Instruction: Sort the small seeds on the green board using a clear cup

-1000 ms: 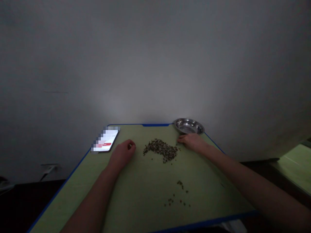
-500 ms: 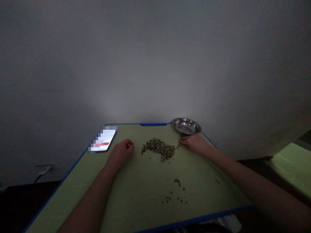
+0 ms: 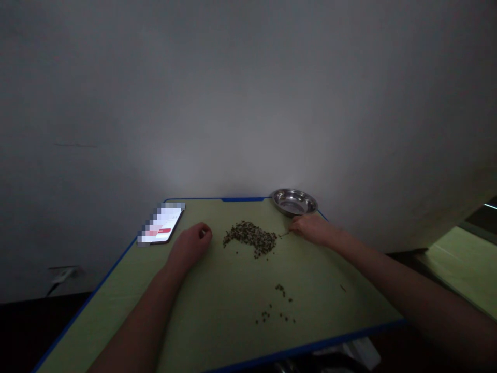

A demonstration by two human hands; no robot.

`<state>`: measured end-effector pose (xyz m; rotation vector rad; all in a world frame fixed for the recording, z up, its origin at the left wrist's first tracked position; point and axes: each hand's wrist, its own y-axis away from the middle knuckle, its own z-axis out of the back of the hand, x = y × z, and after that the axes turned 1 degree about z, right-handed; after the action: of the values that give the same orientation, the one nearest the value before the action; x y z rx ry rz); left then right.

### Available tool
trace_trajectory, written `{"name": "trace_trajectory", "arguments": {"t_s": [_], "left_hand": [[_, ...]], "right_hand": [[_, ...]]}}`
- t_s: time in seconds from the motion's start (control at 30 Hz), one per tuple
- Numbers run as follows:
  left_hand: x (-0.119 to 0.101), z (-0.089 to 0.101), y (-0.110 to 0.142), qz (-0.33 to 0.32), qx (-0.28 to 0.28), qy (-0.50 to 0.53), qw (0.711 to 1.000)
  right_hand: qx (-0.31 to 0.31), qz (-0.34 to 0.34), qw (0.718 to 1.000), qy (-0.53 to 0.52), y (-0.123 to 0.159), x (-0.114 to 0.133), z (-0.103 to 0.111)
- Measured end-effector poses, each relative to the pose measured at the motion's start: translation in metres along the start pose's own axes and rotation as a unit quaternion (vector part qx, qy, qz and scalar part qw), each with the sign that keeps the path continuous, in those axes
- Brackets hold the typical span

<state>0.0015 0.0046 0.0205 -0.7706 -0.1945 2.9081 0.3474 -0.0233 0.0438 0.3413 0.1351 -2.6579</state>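
A loose heap of small dark seed-like grains (image 3: 252, 238) lies on the pale green tabletop (image 3: 217, 300). To its left, my left hand (image 3: 190, 243) rests on the table with fingers curled in; I see nothing in them, though the palm is hidden. On the heap's right side, my right hand (image 3: 308, 229) is closed in a pinch just in front of a shiny metal bowl (image 3: 295, 203). A thin dark line (image 3: 285, 234) runs from its fingertips toward the heap; whether it is a stick or a row of grains I cannot tell.
A lit phone (image 3: 165, 225) lies at the table's far left. Several stray grains (image 3: 280, 313) are scattered nearer me, and a thin dark sliver (image 3: 342, 288) lies to the right. A grey wall (image 3: 233, 103) stands behind the blue table edge (image 3: 243, 199).
The view has shifted slightly, so everything sits a little further left. My right hand stays pinched near the bowl, and the thin line at its fingertips shows more clearly. My left hand keeps its place.
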Motion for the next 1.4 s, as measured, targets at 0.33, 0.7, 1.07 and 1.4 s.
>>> {"name": "trace_trajectory", "arguments": {"t_s": [0.33, 0.7, 1.07, 1.4], "left_hand": [[0.002, -0.002, -0.002, -0.005, -0.002, 0.004, 1.0], [0.001, -0.001, -0.001, -0.005, 0.001, 0.005, 1.0], [-0.001, 0.001, 0.0, -0.003, 0.004, -0.001, 1.0], [0.001, -0.002, -0.001, -0.016, 0.0, -0.004, 1.0]], "right_hand": [[-0.008, -0.046, 0.998, 0.033, -0.009, -0.016, -0.005], [0.01, -0.025, 0.999, 0.02, -0.009, -0.014, -0.003], [0.023, -0.003, 1.0, 0.003, 0.009, 0.01, 0.011], [0.018, 0.008, 1.0, -0.005, 0.016, 0.016, 0.008]]}}
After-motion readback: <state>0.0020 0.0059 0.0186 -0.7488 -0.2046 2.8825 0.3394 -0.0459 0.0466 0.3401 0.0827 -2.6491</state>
